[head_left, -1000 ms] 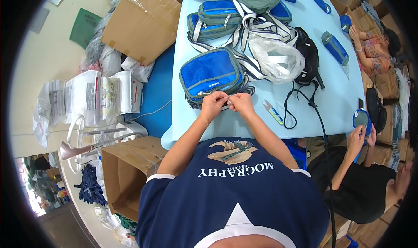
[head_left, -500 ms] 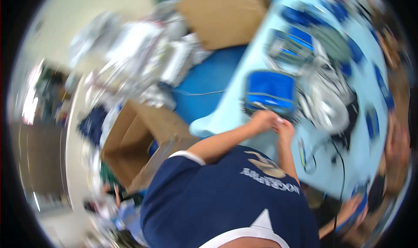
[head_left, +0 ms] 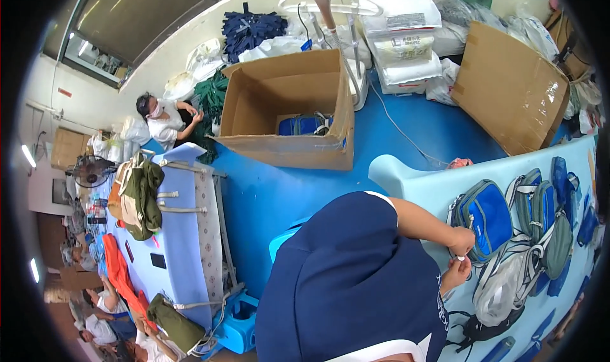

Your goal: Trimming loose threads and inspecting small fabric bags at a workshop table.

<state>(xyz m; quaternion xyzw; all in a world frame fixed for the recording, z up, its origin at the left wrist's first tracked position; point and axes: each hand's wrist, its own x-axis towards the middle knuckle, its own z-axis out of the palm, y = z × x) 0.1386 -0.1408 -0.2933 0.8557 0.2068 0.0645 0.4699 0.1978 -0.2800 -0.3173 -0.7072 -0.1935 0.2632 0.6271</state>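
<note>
My left hand (head_left: 462,240) and my right hand (head_left: 455,275) meet at the near edge of a blue and grey bag (head_left: 493,217) lying on the light-blue table. Both hands are closed, their fingertips pinched together. A tiny white bit shows between them, too small to name; I cannot tell whether it is held or worn on a finger. Just beyond the hands lie grey-and-white straps around a clear plastic bag (head_left: 499,296). More blue and grey bags (head_left: 539,203) rest farther along the table.
An open cardboard box (head_left: 286,151) with a blue bag inside stands on the blue floor; another cardboard piece (head_left: 508,88) leans farther right. A cable (head_left: 403,132) crosses the floor. A second table (head_left: 181,235) bears olive bags. A person (head_left: 168,123) sits beside the box.
My view has swung left, bringing the second table and the seated person into sight. My hands stay together at the blue bag's edge.
</note>
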